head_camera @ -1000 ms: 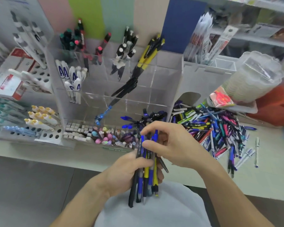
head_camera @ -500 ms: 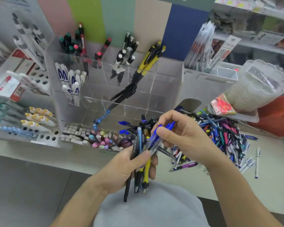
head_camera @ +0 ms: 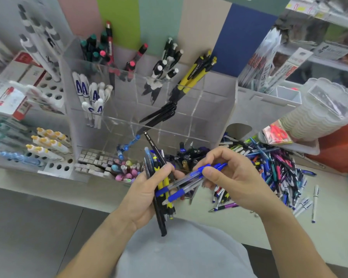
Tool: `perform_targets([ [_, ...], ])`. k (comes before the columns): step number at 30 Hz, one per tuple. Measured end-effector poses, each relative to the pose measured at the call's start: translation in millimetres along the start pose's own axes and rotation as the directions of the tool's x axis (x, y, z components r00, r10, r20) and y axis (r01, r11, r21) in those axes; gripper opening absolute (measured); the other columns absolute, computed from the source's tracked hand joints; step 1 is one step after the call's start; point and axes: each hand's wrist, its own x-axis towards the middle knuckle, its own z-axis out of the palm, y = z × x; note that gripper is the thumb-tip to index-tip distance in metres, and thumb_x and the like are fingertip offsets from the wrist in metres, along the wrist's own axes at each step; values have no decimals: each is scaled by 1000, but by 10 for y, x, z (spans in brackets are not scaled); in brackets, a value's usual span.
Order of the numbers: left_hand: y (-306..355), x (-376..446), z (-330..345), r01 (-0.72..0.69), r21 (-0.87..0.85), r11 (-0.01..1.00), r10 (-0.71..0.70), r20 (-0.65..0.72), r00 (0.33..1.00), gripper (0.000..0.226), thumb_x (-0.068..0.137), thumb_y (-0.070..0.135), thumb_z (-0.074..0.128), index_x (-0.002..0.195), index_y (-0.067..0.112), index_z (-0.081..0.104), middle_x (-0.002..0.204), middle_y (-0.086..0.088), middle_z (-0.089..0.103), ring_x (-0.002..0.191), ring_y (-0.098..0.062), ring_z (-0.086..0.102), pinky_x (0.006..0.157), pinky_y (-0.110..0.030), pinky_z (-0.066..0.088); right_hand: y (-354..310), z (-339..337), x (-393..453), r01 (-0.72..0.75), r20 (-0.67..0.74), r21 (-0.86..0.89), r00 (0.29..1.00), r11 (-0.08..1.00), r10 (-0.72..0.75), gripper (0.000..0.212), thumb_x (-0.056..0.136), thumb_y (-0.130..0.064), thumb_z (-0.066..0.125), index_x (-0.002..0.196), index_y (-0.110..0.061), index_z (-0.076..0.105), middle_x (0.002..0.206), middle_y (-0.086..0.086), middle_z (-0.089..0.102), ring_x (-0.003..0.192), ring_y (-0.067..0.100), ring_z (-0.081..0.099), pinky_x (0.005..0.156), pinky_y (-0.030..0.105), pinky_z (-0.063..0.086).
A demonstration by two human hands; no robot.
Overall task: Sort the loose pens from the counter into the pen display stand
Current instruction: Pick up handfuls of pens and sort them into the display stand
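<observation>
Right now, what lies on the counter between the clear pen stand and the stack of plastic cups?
In the head view, the loose pens lie heaped there, between the pen stand and the plastic cups.

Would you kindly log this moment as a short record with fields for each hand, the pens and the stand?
left hand: grips an upright bundle of pens
right hand: pinches clear blue-capped pens, drawn sideways across the bundle
loose pens: heaped on the counter, right of the hands
display stand: clear compartments, some holding yellow-black pens, others bare
</observation>
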Motion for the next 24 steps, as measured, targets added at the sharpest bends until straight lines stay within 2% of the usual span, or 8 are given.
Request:
perform_targets([
  [3, 12, 7, -59, -51, 130, 990, 49, 17, 999, 20, 88, 28, 63, 75, 16, 71, 78, -11, 65, 49, -23, 53, 51, -32, 44, -65, -93, 21, 91, -88, 1, 992, 996, -91, 11, 88, -24, 71, 93, -17, 65, 97, 10, 75, 63, 20, 62, 62, 29, 55],
  [7, 70, -80, -216, -105, 280, 954, 101, 30, 994, 27, 89, 40, 61, 72, 21, 70, 76, -11, 66, 46, -22, 51, 48, -30, 44, -261, -140, 111, 214, -279, -60, 934, 975, -222, 17, 90, -15, 61, 106, -16, 66, 89, -1, 74, 62, 14, 60, 64, 24, 55],
  [10, 132, -208, -420, -125, 348, 929, 130, 11, 992, 36, 93, 46, 63, 70, 19, 71, 77, -24, 65, 46, -25, 51, 49, -31, 45, -418, 25, 254, 303, -296, -179, 891, 936, -345, 15, 95, -17, 58, 107, -20, 67, 91, -7, 73, 71, 13, 66, 72, 22, 56],
  [12, 172, -297, -526, -106, 386, 917, 134, -47, 990, 41, 93, 46, 61, 76, 10, 70, 78, -30, 67, 45, -27, 52, 48, -31, 46, -476, 264, 383, 382, -241, -238, 867, 893, -435, 14, 100, -13, 57, 107, -21, 66, 99, -6, 72, 80, 16, 68, 76, 26, 58],
  [15, 218, -412, -661, -64, 422, 904, 136, -145, 980, 48, 95, 39, 54, 88, -8, 62, 65, -17, 68, 43, -26, 53, 48, -31, 48, -473, 711, 618, 493, -117, -365, 818, 790, -564, 17, 101, -5, 57, 109, -16, 66, 103, 1, 68, 90, 17, 66, 80, 30, 56],
  [18, 245, -516, -764, -86, 424, 901, 186, -201, 962, 43, 100, 35, 50, 83, 0, 69, 58, -14, 66, 46, -26, 55, 49, -30, 49, -399, 1075, 900, 605, 59, -511, 734, 611, -677, 15, 98, 4, 58, 109, 0, 67, 104, 5, 65, 97, 12, 60, 87, 21, 48],
  [20, 245, -568, -819, -131, 332, 934, 217, -235, 947, 35, 97, 36, 52, 80, 12, 71, 67, -18, 67, 49, -28, 56, 50, -32, 50, -313, 1270, 1116, 655, 198, -569, 696, 497, -691, 15, 96, 6, 59, 107, 3, 68, 105, 12, 65, 99, 22, 61, 88, 29, 51],
  [24, 198, -615, -886, -168, 120, 978, 193, -243, 951, 30, 94, 35, 53, 93, 6, 60, 77, -19, 67, 57, -30, 58, 56, -37, 54, -132, 1560, 1485, 691, 485, -687, 666, 225, -566, 14, 96, 1, 60, 108, 1, 68, 102, 17, 64, 96, 36, 60, 75, 44, 52],
])
